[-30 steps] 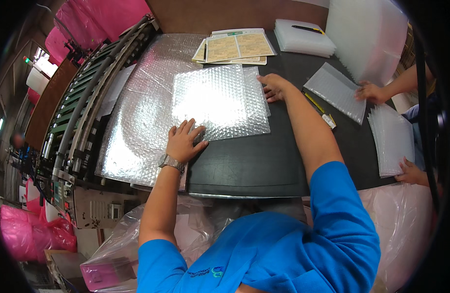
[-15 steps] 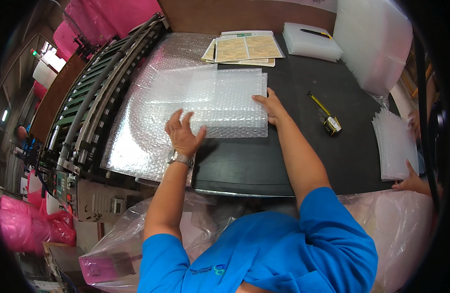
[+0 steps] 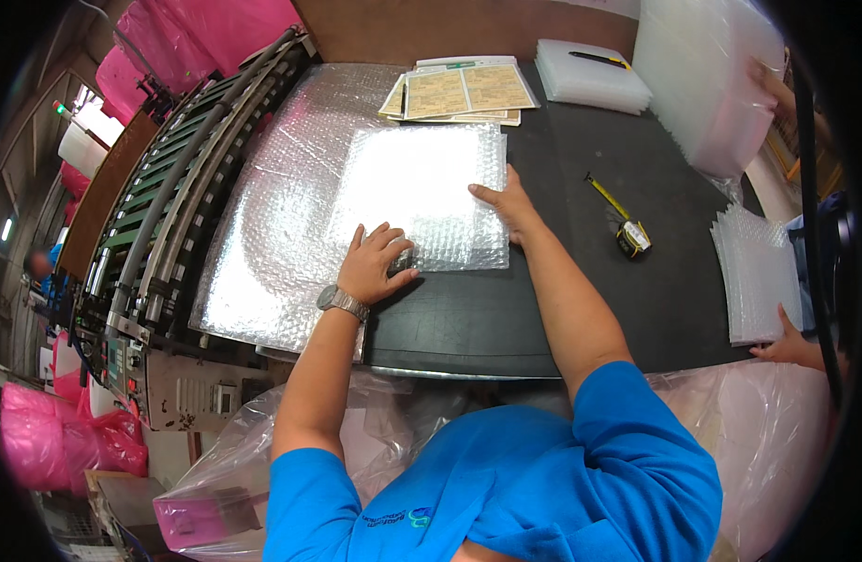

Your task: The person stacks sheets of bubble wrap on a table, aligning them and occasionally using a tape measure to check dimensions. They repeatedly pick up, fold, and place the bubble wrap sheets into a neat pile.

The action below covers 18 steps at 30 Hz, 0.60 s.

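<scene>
A small stack of clear bubble-wrap sheets (image 3: 421, 187) lies in front of me, its upper face bright with glare. My right hand (image 3: 508, 206) grips the stack's right edge, thumb on top and the other fingers hidden behind the edge. At the near left corner my left hand (image 3: 375, 264) lies open, fingers spread on the wrap. Beneath the stack's left part spreads a wide bubble-wrap sheet (image 3: 253, 253). To the right of my right hand, a yellow tape measure (image 3: 634, 239) rests on the black tabletop (image 3: 468, 323) with some blade pulled out.
Printed papers (image 3: 468, 91) lie behind the stack. A pile of white sheets with a pen (image 3: 599, 61) on it stands at the back right, beside a tall bagged stack (image 3: 707, 84). Another person's hand (image 3: 785, 345) touches bubble-wrap pieces (image 3: 758, 276). A roller machine (image 3: 183, 178) borders the left.
My left hand has come down and slightly right onto the stack's near left corner. The right hand keeps its hold on the right edge. Another person's hand now shows by the bagged stack.
</scene>
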Each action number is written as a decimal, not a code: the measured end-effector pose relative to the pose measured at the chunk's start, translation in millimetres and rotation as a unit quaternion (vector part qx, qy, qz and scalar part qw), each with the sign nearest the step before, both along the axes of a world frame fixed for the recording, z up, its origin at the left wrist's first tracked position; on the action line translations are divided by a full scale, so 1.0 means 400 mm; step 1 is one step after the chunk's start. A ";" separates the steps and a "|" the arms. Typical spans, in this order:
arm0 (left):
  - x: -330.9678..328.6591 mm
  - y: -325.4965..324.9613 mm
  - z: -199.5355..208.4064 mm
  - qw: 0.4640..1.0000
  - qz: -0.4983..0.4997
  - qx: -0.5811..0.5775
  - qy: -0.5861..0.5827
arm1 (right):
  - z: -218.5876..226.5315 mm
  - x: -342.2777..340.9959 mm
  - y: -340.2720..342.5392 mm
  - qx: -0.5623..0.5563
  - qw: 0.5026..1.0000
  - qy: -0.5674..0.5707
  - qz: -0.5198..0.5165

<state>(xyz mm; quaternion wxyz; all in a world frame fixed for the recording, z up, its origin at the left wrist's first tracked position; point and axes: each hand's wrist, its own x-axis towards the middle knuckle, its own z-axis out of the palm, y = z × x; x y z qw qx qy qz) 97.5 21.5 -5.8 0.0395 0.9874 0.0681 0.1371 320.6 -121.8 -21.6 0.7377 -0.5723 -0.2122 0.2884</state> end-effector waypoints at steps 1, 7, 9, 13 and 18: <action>0.001 -0.002 0.000 1.000 -0.009 0.001 -0.003 | -0.001 0.000 0.001 0.002 1.000 0.000 -0.003; 0.011 0.005 -0.016 0.963 0.123 -0.013 -0.241 | 0.028 -0.006 -0.010 0.009 0.999 0.054 -0.001; 0.008 0.023 -0.021 0.942 0.160 -0.029 -0.294 | 0.019 0.008 -0.009 0.017 0.998 0.067 0.009; 0.002 0.042 -0.026 0.900 0.211 -0.115 -0.363 | 0.011 0.012 -0.005 0.032 0.995 0.095 -0.012; 0.001 0.043 -0.030 0.884 0.232 -0.158 -0.373 | 0.031 -0.003 -0.014 0.048 0.996 0.070 0.006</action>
